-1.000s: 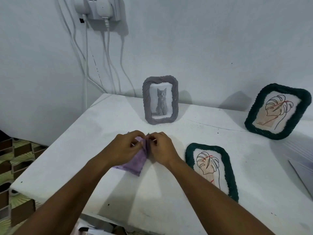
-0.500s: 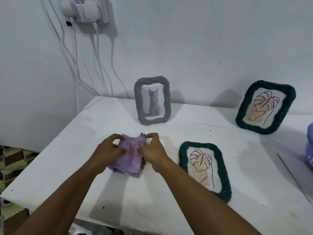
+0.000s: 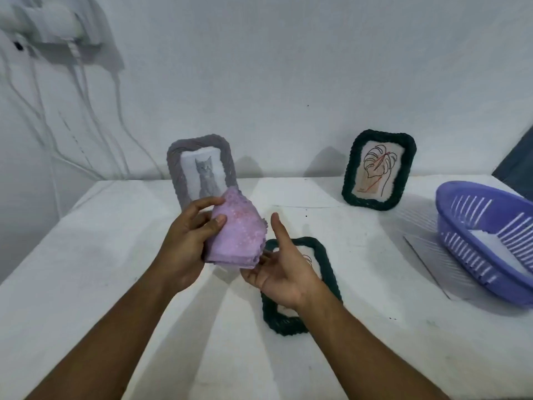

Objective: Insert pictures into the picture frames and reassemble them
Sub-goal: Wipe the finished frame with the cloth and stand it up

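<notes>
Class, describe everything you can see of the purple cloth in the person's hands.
The purple cloth is pale lilac, soft and nubbly, folded into a thick wad with a bumpy, scalloped edge. It is held up off the white table, tilted. The left hand grips its left side, thumb in front. The right hand, palm up and fingers relaxed, meets its lower edge. It hides the lower corner of the grey cat frame.

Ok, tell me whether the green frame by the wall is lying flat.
No, the green frame stands upright, leaning back by the wall.
</notes>
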The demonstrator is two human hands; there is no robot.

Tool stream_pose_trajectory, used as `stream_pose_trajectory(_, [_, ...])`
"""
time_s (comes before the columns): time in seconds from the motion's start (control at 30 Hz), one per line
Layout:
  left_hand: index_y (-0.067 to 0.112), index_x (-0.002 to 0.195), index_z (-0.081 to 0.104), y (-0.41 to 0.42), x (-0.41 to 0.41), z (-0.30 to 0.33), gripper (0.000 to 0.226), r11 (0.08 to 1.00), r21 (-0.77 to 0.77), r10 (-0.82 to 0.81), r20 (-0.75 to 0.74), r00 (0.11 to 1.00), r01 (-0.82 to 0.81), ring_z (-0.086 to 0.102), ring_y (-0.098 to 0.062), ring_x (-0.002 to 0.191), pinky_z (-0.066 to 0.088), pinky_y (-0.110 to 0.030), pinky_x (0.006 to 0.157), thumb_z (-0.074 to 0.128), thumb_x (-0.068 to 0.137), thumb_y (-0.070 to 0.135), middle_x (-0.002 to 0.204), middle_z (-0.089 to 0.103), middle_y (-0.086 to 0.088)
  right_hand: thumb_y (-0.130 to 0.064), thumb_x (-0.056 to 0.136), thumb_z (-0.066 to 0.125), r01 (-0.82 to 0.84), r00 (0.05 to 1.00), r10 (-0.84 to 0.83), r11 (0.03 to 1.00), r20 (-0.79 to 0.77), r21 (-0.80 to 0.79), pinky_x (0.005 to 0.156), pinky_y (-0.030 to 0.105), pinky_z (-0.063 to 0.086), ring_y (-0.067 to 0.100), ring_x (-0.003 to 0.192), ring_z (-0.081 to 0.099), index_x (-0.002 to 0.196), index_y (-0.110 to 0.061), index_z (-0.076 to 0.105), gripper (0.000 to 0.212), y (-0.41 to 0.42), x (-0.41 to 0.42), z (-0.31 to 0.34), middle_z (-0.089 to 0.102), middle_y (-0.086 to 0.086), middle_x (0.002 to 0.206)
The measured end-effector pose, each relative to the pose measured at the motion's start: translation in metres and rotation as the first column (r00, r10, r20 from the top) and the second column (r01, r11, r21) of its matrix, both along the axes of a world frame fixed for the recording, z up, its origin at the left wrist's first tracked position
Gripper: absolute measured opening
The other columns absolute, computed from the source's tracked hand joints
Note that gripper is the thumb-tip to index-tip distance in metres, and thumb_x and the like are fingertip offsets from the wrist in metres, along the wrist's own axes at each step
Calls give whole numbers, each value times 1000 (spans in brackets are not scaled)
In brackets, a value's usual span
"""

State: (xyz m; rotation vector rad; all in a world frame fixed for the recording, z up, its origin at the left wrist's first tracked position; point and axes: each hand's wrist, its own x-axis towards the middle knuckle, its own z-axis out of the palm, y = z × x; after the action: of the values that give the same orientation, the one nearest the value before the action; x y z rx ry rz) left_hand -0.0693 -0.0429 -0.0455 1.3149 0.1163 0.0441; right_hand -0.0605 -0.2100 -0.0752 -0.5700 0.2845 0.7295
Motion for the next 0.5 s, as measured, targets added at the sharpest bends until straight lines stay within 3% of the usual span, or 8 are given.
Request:
stream_pose_trajectory(0.1, [17, 116, 58, -28, 7, 1, 35, 998, 23, -62, 15, 998, 62, 64, -24, 105, 59, -39, 78, 63, 82, 19, 116, 66, -4, -52, 75, 71, 39, 993, -31, 997, 112, -71, 92, 38, 51, 25, 102, 63, 121, -7, 60, 65, -25, -7, 7, 68, 12, 113])
stream_pose_trajectory(0.27, [28, 106, 62, -64, 11, -8, 20, 959, 274, -104, 77, 992, 79, 67, -17, 93, 55, -29, 62, 65, 87, 26, 106, 66, -1, -35, 87, 61, 253, 913, -127, 921, 387, -295, 102, 50, 44, 31, 111, 62, 125, -11, 57, 45, -62, -4, 16, 66, 10, 120])
stream_pose_trajectory(0.37, [33, 106, 61, -71, 13, -15, 19, 905, 404, -180, 86, 980, 131, 68, -18, 87, 59, -37, 75, 64, 87, 32, 100, 66, 1, -26, 94, 54, 372, 861, -181, 862, 475, -345, 96, 50, 49, 29, 106, 66, 120, -14, 59, 29, -83, -5, 23, 69, 8, 115])
stream_pose_trajectory(0.43, [35, 105, 60, -70, 12, -23, 17, 847, 516, -211, 112, 971, 125, 68, -15, 82, 58, -35, 77, 63, 88, 30, 97, 64, 3, -27, 95, 52, 468, 818, -197, 775, 540, -426, 89, 48, 54, 28, 101, 67, 117, -14, 58, 26, -96, -5, 29, 69, 9, 112])
stream_pose_trajectory(0.5, [37, 109, 58, -63, 12, -38, 22, 661, 749, -253, 162, 954, 48, 61, -8, 92, 54, -23, 78, 63, 87, 36, 106, 61, 8, -30, 95, 51, 600, 752, -167, 575, 638, -556, 83, 45, 57, 24, 96, 68, 115, -15, 56, 25, -109, -2, 35, 68, 5, 107])
